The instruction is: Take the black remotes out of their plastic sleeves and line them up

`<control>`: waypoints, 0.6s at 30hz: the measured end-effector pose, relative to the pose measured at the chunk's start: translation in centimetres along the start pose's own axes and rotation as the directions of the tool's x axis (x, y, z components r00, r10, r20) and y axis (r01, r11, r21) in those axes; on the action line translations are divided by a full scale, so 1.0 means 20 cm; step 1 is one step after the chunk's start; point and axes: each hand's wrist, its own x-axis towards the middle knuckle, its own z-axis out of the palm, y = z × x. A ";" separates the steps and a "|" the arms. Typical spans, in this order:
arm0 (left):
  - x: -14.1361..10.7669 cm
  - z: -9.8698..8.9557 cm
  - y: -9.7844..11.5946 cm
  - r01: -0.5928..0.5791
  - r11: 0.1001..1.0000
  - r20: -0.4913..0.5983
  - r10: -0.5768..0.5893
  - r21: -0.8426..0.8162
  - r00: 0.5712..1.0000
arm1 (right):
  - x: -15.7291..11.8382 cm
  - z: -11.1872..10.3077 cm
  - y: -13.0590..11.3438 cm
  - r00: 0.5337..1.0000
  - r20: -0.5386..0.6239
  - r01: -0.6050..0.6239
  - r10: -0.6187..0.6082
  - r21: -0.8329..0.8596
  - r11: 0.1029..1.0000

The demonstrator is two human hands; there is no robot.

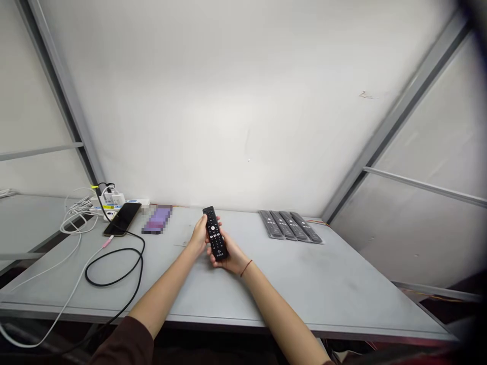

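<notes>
Black remote — white-marked buttons, left hand, right hand

On the table, four remote controls lay side by side, right of a hand-held remote control. Left of it lay a pixelated flat object, then a smartphone, with a power strip behind the smartphone and a looped cable before it.

Left hand and right hand, close together

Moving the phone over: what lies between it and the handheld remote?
In the head view, a blurred purple object lies between the phone and the black remote.
</notes>
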 end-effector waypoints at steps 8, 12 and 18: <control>-0.02 0.01 0.04 -0.006 1.000 0.069 0.004 0.020 0.998 | 0.00 -0.03 -0.01 0.998 -0.057 0.014 -0.010 0.075 0.997; -0.03 0.03 0.01 0.081 0.994 0.119 -0.090 0.077 0.989 | 0.01 -0.04 -0.02 0.995 -0.087 0.054 -0.044 0.117 0.992; -0.04 0.05 -0.04 0.059 0.970 0.113 -0.088 0.238 0.990 | 0.01 -0.05 -0.01 0.976 -0.133 0.187 -0.171 0.124 0.974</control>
